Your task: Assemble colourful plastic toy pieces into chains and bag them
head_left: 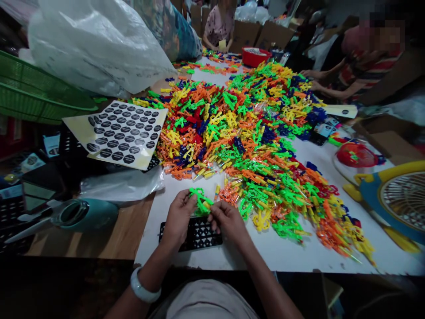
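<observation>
Between my two hands is a bright green plastic toy piece with a yellow part at its lower right. My left hand pinches it from the left, thumb and fingers closed. On the other side my right hand has its fingertips closed at the yellow end. Below them a black perforated tray lies on the white tabletop. Just beyond the hands spreads a large heap of plastic toy pieces in green, orange, yellow, red and blue, some in clear wrapping.
Left are a sheet of dark octagonal stickers, clear plastic bags, a teal open-mouthed bottle and a green basket. To the right stand a yellow-blue fan and a red mesh basket. Two people sit farther off.
</observation>
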`<action>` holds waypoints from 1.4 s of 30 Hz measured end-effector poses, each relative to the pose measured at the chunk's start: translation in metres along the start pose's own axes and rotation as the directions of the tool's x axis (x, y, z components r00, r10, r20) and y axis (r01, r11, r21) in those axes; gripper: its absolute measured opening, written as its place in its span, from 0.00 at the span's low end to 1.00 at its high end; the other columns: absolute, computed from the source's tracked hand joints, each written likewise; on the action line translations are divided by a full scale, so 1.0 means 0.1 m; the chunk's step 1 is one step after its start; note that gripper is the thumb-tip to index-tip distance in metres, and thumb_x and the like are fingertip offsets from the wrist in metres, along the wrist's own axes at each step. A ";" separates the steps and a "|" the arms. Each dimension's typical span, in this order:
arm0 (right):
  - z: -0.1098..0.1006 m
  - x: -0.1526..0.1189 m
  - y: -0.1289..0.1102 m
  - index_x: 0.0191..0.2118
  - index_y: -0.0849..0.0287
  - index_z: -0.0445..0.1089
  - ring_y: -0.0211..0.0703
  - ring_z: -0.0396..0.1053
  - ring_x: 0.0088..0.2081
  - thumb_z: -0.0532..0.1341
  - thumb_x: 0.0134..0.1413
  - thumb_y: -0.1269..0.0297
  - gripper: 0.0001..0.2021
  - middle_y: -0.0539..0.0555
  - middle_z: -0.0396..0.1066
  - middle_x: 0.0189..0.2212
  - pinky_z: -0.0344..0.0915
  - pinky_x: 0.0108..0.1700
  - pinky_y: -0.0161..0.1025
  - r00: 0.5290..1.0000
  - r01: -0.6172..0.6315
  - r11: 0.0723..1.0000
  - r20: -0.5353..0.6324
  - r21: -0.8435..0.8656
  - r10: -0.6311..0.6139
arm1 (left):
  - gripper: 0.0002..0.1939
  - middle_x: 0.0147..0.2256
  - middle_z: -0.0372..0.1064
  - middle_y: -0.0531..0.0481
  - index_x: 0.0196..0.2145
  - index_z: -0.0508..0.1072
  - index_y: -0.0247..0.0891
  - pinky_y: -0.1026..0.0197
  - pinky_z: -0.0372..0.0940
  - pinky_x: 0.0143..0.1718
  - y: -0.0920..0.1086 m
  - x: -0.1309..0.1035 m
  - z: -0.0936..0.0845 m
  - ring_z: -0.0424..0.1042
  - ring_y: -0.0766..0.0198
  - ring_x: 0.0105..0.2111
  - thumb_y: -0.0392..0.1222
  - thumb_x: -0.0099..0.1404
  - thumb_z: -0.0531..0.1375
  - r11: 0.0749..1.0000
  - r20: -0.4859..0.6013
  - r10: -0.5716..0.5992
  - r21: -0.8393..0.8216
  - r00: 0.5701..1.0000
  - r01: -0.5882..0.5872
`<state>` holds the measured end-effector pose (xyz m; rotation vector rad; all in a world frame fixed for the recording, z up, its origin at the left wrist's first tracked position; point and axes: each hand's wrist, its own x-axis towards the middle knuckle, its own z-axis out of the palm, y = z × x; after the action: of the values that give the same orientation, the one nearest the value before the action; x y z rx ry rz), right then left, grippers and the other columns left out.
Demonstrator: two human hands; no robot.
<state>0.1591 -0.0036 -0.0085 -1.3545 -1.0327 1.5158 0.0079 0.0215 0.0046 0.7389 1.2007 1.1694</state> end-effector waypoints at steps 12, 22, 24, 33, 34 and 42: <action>-0.15 0.44 -0.15 0.33 0.60 0.73 0.54 0.61 0.44 0.61 0.57 0.59 0.09 0.62 0.69 0.38 0.58 0.46 0.50 0.752 0.094 0.207 -0.067 -0.974 -0.656 | 0.16 0.41 0.68 0.40 0.37 0.73 0.37 0.45 0.58 0.48 0.05 0.20 0.01 0.64 0.45 0.47 0.36 0.48 0.69 0.180 0.344 0.092 0.917 0.935 -0.355; -0.12 0.21 -0.18 0.42 0.57 0.68 0.42 0.68 0.35 0.54 0.64 0.60 0.09 0.54 0.71 0.36 0.64 0.38 0.38 0.846 0.391 0.584 0.028 -0.712 -0.533 | 0.10 0.41 0.75 0.47 0.40 0.74 0.41 0.56 0.64 0.45 -0.05 0.18 -0.25 0.72 0.56 0.42 0.43 0.60 0.58 0.549 0.223 0.144 0.793 0.964 -0.265; -0.13 0.07 -0.16 0.42 0.56 0.69 0.42 0.68 0.35 0.54 0.63 0.60 0.09 0.55 0.71 0.36 0.65 0.38 0.37 0.852 0.411 0.584 0.068 -0.700 -0.519 | 0.10 0.38 0.76 0.49 0.38 0.75 0.42 0.57 0.64 0.43 -0.05 0.18 -0.24 0.73 0.57 0.39 0.45 0.59 0.59 0.662 0.193 0.123 0.715 0.973 -0.226; 0.01 0.06 0.03 0.41 0.55 0.71 0.44 0.69 0.38 0.55 0.64 0.62 0.09 0.55 0.72 0.35 0.68 0.42 0.40 0.819 0.461 0.516 0.122 -0.722 -0.560 | 0.10 0.36 0.77 0.51 0.35 0.76 0.42 0.56 0.63 0.45 -0.10 0.10 -0.10 0.73 0.57 0.39 0.43 0.54 0.61 0.782 0.168 0.108 0.594 0.980 -0.189; 0.02 0.06 0.04 0.41 0.56 0.71 0.44 0.69 0.38 0.54 0.64 0.62 0.09 0.55 0.72 0.35 0.68 0.42 0.40 0.814 0.465 0.507 0.126 -0.725 -0.567 | 0.10 0.36 0.77 0.51 0.35 0.76 0.43 0.56 0.63 0.46 -0.11 0.09 -0.11 0.73 0.57 0.40 0.42 0.54 0.61 0.777 0.163 0.124 0.598 0.979 -0.198; 0.06 0.02 0.03 0.42 0.57 0.71 0.44 0.69 0.38 0.54 0.64 0.64 0.08 0.56 0.71 0.35 0.67 0.42 0.41 0.782 0.465 0.487 0.085 -0.739 -0.618 | 0.09 0.37 0.76 0.50 0.36 0.75 0.41 0.56 0.63 0.46 -0.11 0.08 -0.10 0.72 0.58 0.40 0.42 0.56 0.60 0.772 0.146 0.152 0.600 0.978 -0.210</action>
<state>0.1530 -0.0032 -0.0110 -1.4233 -1.8483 0.4377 0.0012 0.0246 -0.0101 1.4141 1.4746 0.8737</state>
